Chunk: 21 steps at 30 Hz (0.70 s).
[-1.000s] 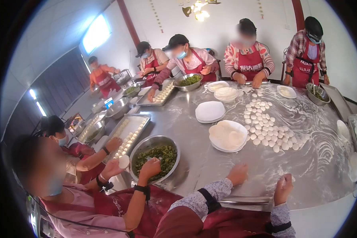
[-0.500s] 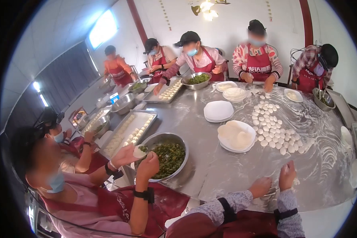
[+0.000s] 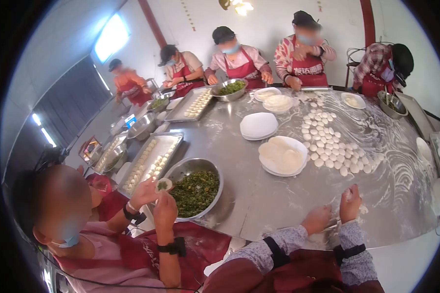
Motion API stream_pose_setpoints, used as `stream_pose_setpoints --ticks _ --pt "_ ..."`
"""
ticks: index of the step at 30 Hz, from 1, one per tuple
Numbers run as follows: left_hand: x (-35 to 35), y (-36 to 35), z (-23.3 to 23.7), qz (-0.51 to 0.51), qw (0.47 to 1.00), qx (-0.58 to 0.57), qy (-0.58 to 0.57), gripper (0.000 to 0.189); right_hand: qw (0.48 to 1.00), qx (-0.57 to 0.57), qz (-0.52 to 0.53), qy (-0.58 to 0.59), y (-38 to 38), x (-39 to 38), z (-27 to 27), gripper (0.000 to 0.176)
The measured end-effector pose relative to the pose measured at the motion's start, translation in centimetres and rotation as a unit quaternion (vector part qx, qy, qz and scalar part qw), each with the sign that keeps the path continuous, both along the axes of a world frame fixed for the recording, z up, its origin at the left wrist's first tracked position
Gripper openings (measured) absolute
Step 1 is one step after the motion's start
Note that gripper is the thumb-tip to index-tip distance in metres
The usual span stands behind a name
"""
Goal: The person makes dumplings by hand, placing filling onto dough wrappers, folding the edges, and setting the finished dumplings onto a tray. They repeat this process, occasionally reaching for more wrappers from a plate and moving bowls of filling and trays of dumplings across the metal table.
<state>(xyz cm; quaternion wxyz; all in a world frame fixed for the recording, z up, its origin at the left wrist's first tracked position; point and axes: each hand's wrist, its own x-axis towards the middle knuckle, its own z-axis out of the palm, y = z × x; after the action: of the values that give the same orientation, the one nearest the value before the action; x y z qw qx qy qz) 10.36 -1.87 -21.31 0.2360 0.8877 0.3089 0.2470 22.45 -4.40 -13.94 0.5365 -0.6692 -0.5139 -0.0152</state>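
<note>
My left hand [image 3: 318, 219] rests low over the near edge of the steel table, fingers curled; whatever it holds is hidden. Beside it on the right, my right hand [image 3: 350, 202] is raised slightly, its fingers closed around something pale that I cannot make out. Beyond both hands lie many small flattened dough pieces [image 3: 322, 141] in a loose spread. To their left, thin round dough wrappers [image 3: 280, 155] lie on a stack of white plates [image 3: 298, 167]. White flour [image 3: 401, 161] streaks the tabletop to the right of my hands.
A neighbour at left holds a filled wrapper [image 3: 164, 184] over a steel bowl [image 3: 218, 195] of chopped green filling. Trays of dumplings [image 3: 173, 141] stand beyond. More white plates [image 3: 258, 126] sit mid-table. Several co-workers in red aprons line the far side.
The view has shifted a little. My right hand has turned and closed further, while my left stays low. Across the table, one co-worker has raised an arm; another has drawn back from a tray.
</note>
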Motion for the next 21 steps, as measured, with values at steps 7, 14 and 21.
stream_pose_setpoints --ticks 7,14,21 --pt "-5.9 -0.7 3.4 -0.105 0.987 -0.034 0.119 0.026 0.999 0.017 -0.032 0.023 -7.7 0.3 -1.2 0.011" --pt "-1.7 -0.8 4.6 0.06 0.991 -0.117 -0.006 0.014 0.999 -0.023 -0.034 0.032 -0.1 -0.1 0.1 0.009" --pt "-5.0 -0.6 6.1 -0.011 0.984 -0.17 0.048 0.017 0.996 -0.008 -0.03 0.08 -6.4 -0.2 0.5 0.011"
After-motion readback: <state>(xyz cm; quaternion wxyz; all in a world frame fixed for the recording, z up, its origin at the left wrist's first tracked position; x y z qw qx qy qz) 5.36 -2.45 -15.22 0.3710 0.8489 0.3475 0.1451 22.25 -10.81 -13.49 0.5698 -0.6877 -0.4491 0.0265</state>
